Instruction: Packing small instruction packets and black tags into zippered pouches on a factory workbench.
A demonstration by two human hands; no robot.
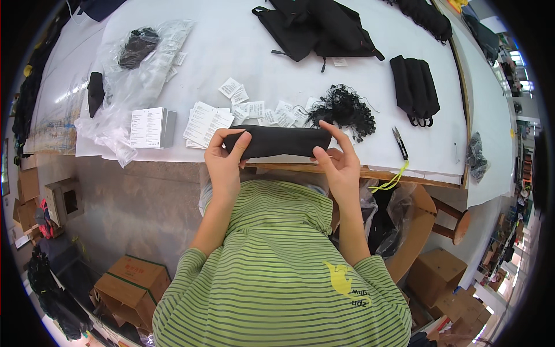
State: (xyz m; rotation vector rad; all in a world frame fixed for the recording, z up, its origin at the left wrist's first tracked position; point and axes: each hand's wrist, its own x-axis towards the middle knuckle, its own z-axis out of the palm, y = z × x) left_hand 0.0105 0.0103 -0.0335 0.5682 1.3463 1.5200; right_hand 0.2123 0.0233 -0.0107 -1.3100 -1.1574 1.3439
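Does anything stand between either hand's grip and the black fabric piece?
Nothing visible does: the left grip and right grip hold the black fabric piece at its opposite ends. The white cards and black cord bundle lie beyond it on the table.

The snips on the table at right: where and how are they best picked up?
Likely by the dark handle end of the snips, from the near side with the right hand, once free: that end, with the yellow-green ribbon, points toward the person, while the slim blades point away.
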